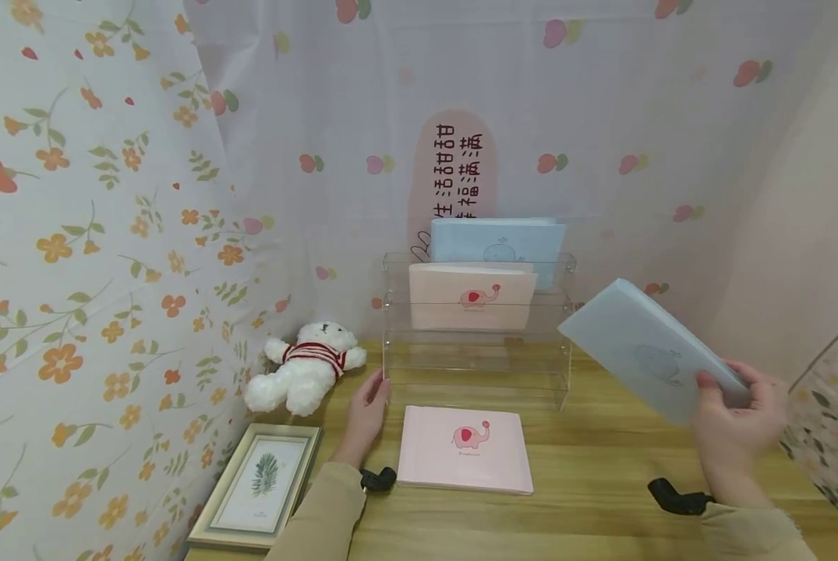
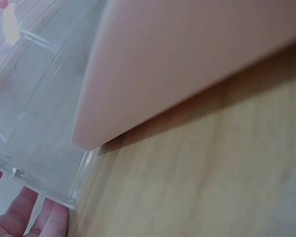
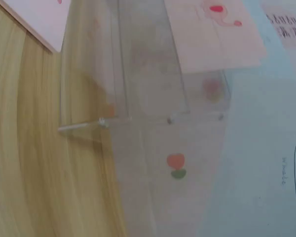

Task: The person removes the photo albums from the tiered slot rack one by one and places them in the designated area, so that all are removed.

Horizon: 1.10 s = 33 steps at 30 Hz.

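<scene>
My right hand [image 1: 741, 417] grips a light blue album with a whale drawing [image 1: 632, 354] by its lower right end, thumb across the front cover. The album is tilted in the air to the right of a clear acrylic tiered rack [image 1: 478, 358]. Part of its whale cover [image 3: 266, 163] fills the right side of the right wrist view. My left hand [image 1: 368, 413] rests its fingers against the rack's left side panel. In the left wrist view, those fingers [image 2: 20, 205] show beside the panel's edge.
Upright in the rack are a pink elephant album [image 1: 436, 304] and, behind it, blue whale albums [image 1: 461, 238]. Another pink elephant album [image 1: 426, 460] lies flat in front. At left are a white plush bear [image 1: 306, 382] and a framed leaf picture [image 1: 232, 499], on the wooden table [image 1: 587, 506].
</scene>
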Tool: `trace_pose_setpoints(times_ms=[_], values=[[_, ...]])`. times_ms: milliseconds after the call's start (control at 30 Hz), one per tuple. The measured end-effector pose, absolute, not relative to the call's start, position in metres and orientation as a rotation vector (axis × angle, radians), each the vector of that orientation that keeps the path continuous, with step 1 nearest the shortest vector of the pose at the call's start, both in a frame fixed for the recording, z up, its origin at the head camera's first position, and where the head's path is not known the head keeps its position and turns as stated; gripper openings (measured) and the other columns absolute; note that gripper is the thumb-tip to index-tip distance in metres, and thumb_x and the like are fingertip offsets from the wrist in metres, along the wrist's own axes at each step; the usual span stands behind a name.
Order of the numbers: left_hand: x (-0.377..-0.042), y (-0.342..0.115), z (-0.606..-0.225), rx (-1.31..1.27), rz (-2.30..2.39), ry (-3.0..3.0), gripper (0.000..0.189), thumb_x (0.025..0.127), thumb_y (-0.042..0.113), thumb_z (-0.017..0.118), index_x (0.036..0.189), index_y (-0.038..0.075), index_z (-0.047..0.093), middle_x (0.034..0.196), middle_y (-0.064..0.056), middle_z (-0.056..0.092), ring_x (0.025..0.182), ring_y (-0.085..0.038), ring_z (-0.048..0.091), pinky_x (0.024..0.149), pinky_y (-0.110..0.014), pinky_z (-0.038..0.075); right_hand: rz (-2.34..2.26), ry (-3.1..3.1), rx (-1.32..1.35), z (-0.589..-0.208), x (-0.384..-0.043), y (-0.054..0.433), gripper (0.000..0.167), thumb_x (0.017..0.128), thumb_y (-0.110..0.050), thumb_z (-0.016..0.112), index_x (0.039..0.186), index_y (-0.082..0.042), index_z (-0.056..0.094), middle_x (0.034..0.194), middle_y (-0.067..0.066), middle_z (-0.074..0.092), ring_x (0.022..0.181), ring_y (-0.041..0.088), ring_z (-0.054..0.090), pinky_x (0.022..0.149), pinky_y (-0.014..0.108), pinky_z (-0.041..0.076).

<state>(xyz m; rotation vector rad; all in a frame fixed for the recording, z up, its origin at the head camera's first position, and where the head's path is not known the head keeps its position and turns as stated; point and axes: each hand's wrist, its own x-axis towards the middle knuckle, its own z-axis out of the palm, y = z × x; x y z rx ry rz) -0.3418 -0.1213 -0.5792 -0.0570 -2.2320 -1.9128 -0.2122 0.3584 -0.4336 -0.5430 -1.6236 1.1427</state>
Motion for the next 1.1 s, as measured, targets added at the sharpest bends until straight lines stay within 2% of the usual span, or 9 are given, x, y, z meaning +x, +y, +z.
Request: trace_pose_setpoints(times_ms=[67,200,433,533,633,700,833,1000,1100], values=[[-0.341,-0.121,-0.580,-0.058,-1.917,-2.229,0.047,0.114,0.025,0.062,0.157,0.006,0.060,0.152,-0.022,0.067,0.140,-0.039,0.064,0.120,-0.056,0.053,1.158,-1.623,-0.616,-0.436,-0.208,0.365,0.030,0.096,-0.009,0.083,0.125,-0.016,0.081,0.102,-0.030,0.048,0.103,-0.008,0.052,0.085,0.013,0.044],[-0.341,-0.123,-0.579,-0.062,-1.905,-2.229,0.047,0.115,0.025,0.061,0.157,0.004,0.059,0.153,-0.023,0.066,0.141,-0.041,0.063,0.120,-0.057,0.052,1.221,-1.649,-0.703,-0.438,-0.205,0.373,0.030,0.100,-0.013,0.080,0.127,-0.023,0.079,0.106,-0.028,0.046,0.107,-0.006,0.049,0.089,0.013,0.045],[-0.341,-0.122,-0.579,-0.057,-1.915,-2.231,0.047,0.114,0.025,0.062,0.157,0.005,0.060,0.152,-0.022,0.067,0.140,-0.039,0.064,0.120,-0.055,0.052,1.348,-1.632,-0.800,-0.450,-0.217,0.379,0.024,0.101,-0.013,0.078,0.120,-0.026,0.079,0.107,-0.025,0.047,0.108,-0.005,0.046,0.080,0.007,0.045],[-0.342,-0.121,-0.579,-0.059,-1.918,-2.223,0.046,0.114,0.024,0.063,0.156,0.006,0.060,0.151,-0.022,0.068,0.139,-0.038,0.064,0.119,-0.055,0.053,1.382,-1.671,-0.844,-0.455,-0.223,0.381,0.022,0.102,-0.017,0.076,0.119,-0.032,0.076,0.107,-0.027,0.045,0.106,-0.006,0.044,0.084,0.012,0.045],[-0.342,-0.120,-0.579,-0.053,-1.914,-2.223,0.046,0.114,0.025,0.063,0.156,0.006,0.061,0.150,-0.021,0.069,0.138,-0.038,0.065,0.119,-0.055,0.053,1.399,-1.743,-0.898,-0.461,-0.230,0.383,0.022,0.104,-0.025,0.073,0.123,-0.035,0.072,0.109,-0.030,0.041,0.104,-0.007,0.041,0.087,0.016,0.044],[-0.342,-0.120,-0.580,-0.052,-1.916,-2.223,0.047,0.114,0.025,0.063,0.156,0.007,0.061,0.150,-0.021,0.069,0.137,-0.038,0.066,0.119,-0.055,0.054,1.408,-1.804,-0.921,-0.465,-0.234,0.383,0.027,0.105,-0.028,0.071,0.131,-0.032,0.071,0.110,-0.030,0.039,0.102,-0.006,0.040,0.082,0.014,0.045],[-0.342,-0.120,-0.580,-0.059,-1.901,-2.219,0.046,0.114,0.025,0.062,0.156,0.005,0.061,0.149,-0.022,0.069,0.136,-0.038,0.067,0.117,-0.054,0.055,1.390,-1.901,-0.914,-0.474,-0.243,0.380,0.040,0.106,-0.028,0.070,0.144,-0.016,0.069,0.112,-0.024,0.043,0.099,-0.002,0.043,0.070,0.011,0.043],[-0.342,-0.120,-0.581,-0.047,-1.904,-2.205,0.046,0.114,0.024,0.063,0.155,0.004,0.061,0.149,-0.023,0.069,0.137,-0.039,0.066,0.118,-0.055,0.054,1.325,-2.003,-0.870,-0.483,-0.253,0.372,0.043,0.105,-0.026,0.069,0.143,-0.006,0.067,0.114,-0.009,0.051,0.098,0.004,0.044,0.069,0.016,0.042],[-0.341,-0.120,-0.581,-0.043,-1.914,-2.213,0.046,0.114,0.025,0.062,0.156,0.004,0.061,0.150,-0.023,0.068,0.138,-0.039,0.066,0.118,-0.055,0.054,1.300,-2.045,-0.861,-0.489,-0.255,0.369,0.044,0.105,-0.025,0.069,0.144,-0.003,0.067,0.122,0.006,0.056,0.102,0.010,0.046,0.069,0.018,0.042]])
